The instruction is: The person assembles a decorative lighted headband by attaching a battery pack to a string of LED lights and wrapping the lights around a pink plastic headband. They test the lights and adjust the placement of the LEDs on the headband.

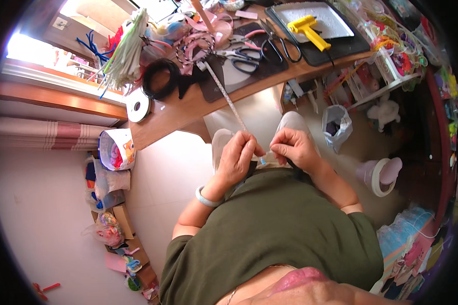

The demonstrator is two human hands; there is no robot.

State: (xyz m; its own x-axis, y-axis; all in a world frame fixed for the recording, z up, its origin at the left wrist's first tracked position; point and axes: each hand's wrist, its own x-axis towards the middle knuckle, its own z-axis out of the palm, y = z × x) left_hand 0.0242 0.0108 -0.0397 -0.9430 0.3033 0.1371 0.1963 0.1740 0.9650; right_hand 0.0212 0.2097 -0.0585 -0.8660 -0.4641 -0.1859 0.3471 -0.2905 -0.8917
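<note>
My left hand (238, 152) grips a long thin strip or rod (227, 97) with a pale speckled covering. Its far end rests over the desk edge beside the scissors, and a small light-blue tip (262, 161) shows just below my left fingers. Close by on the right, thumb and forefinger of my right hand (294, 148) are pinched together. Whatever may lie between them is too small to make out. Both hands are above my lap, a short gap apart.
The wooden desk (168, 127) holds black-handled scissors (278, 44), a yellow glue gun (309, 32) on a white tray (337, 28), a black coil (161, 79), a white spool (138, 106) and pipe cleaners (128, 57). A bag-lined bin (336, 127) stands at right.
</note>
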